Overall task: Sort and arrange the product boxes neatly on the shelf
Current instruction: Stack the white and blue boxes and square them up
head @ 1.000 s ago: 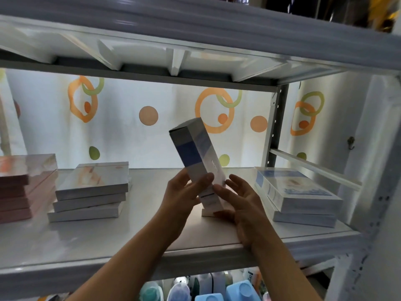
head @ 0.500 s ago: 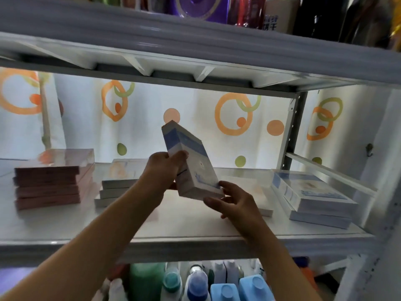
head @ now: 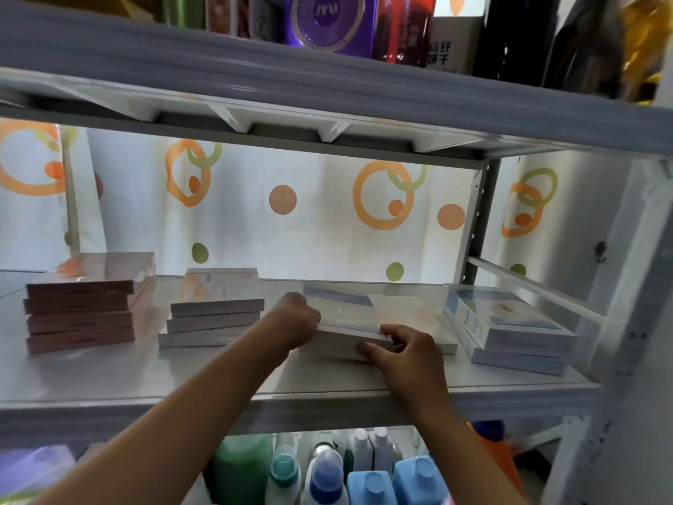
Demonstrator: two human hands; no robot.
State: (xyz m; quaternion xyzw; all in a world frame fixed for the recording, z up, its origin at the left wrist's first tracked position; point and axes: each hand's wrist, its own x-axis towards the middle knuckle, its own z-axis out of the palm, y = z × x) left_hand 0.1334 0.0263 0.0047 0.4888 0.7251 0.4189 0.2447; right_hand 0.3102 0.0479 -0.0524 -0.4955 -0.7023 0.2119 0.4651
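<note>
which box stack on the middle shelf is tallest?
The pink stack at far left: four boxes. The white stack beside it has three; the blue-and-white stack at far right has two.

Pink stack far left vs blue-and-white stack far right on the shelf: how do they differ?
The pink stack is reddish-pink; the blue-and-white stack is white with blue print. The pink stack has about four boxes, the blue-and-white stack looks like two or three. The pink stack sits squarer to the shelf front; the blue-and-white stack is angled. Both hold flat boxes, untouched.

Blue-white box [head: 338, 311] flat on shelf [head: 109, 380]
</note>
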